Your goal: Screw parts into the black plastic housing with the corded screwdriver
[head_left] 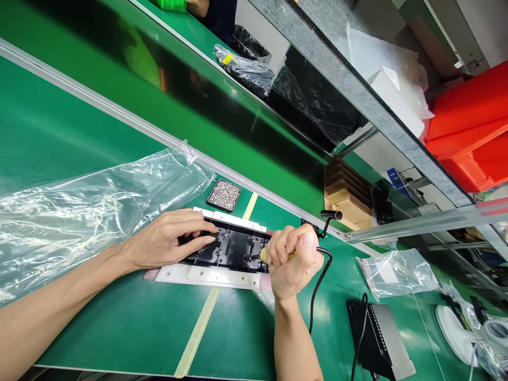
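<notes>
My right hand [294, 259] is wrapped around an electric screwdriver whose yellow nose [264, 255] shows beside the fist. A black cable [317, 296] runs from it, and its bit points down into the right part of a long black plastic panel [234, 246]. That panel lies in a white fixture [210, 276] on the green bench. On the panel's left end my left hand [174, 238] grips it, thumb and fingertips pressed against it. Behind the fixture sits a small black tray of screws [224, 195].
Clear plastic sheeting [99, 196] covers the bench at left. A metal rail [119, 119] crosses behind the fixture. To the right are a bag of small parts [397, 272], a black-and-grey box-shaped device [377, 338] and a white round stand [456, 333]. A red bin [472, 127] hangs upper right.
</notes>
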`<state>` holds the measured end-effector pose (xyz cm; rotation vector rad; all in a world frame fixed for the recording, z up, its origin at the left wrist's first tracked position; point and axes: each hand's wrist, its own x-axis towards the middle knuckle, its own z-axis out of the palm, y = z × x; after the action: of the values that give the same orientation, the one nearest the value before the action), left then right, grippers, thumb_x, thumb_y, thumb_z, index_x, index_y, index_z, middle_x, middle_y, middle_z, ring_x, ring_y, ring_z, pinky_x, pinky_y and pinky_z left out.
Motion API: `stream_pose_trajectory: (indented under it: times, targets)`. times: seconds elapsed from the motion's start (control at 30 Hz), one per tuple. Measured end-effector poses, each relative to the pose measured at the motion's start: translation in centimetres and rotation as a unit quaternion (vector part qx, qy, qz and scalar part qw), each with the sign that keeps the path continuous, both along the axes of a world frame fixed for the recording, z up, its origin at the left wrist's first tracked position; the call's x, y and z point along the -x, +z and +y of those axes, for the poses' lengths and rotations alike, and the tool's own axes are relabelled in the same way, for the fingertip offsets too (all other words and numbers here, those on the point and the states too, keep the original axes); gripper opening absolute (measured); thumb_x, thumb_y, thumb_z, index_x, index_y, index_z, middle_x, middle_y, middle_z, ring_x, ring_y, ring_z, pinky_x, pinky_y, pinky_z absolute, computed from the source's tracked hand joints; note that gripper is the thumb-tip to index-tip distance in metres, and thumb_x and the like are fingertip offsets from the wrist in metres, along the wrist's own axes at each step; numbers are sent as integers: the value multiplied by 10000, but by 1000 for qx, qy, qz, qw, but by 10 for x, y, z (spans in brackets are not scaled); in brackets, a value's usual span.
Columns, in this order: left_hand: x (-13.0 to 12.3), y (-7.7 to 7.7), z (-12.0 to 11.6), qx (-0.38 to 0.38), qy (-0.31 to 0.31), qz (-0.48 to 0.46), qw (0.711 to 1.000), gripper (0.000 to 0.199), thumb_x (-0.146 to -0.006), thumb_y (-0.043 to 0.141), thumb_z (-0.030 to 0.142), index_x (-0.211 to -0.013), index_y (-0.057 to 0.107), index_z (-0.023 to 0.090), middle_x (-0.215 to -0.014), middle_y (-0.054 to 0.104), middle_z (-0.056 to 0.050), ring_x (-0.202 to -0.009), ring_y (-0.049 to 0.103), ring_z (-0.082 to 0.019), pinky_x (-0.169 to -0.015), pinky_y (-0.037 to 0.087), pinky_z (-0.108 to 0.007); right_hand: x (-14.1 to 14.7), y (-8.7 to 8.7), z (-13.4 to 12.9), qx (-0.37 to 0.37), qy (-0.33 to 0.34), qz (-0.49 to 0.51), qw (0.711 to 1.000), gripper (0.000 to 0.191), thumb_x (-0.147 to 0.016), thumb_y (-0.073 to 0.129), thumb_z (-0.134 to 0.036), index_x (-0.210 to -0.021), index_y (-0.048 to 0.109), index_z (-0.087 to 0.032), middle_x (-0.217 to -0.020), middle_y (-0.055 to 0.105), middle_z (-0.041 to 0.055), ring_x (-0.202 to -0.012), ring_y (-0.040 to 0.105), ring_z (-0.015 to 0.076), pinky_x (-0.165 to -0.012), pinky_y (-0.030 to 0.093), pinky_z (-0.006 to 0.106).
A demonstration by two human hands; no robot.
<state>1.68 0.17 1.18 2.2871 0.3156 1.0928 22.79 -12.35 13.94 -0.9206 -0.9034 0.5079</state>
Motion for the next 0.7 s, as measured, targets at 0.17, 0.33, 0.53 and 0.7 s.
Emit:
stream_pose_trajectory:
  times: [0.17, 0.33, 0.53, 0.7]
  targets:
    - [-2, 1, 0, 11, -1, -4, 1000, 139, -1189, 751, 274, -1281, 844, 227, -847, 743, 6, -734, 690, -179, -785, 551, -362, 0, -1, -1, -9, 14, 8, 1000, 570, -1168, 663, -404, -674, 433, -236, -520, 286, -108, -419, 231, 53, -372, 294, 133]
    - [0, 1, -1, 11, -2, -4, 1000, 140, -1188, 753, 273, -1286, 842, 225, -851, 744, 5, -731, 685, -177, -779, 545, -359, -1, -2, -1, 0, 7, 3, 1000, 567, -1167, 655, -416, -675, 431, -245, -518, 283, -110, -415, 225, 57, -363, 282, 140]
    - [0, 0, 0, 2, -1, -1, 1000, 137, -1199, 743, 280, -1278, 836, 218, -881, 761, -2, -746, 695, -176, -813, 561, -363, -2, -1, -2, 17, -7, -14, 1000, 565, -1154, 657, -474, -686, 423, -261, -520, 280, -117, -406, 219, 62, -347, 293, 156]
    - [0, 1, 0, 6, -1, 1, 1000, 142, -1193, 747, 285, -1278, 841, 221, -860, 750, 0, -736, 691, -179, -788, 561, -373, -2, -1, -2, 9, -2, -9, 1000, 568, -1162, 653, -447, -681, 419, -253, -518, 283, -114, -406, 224, 58, -357, 286, 149]
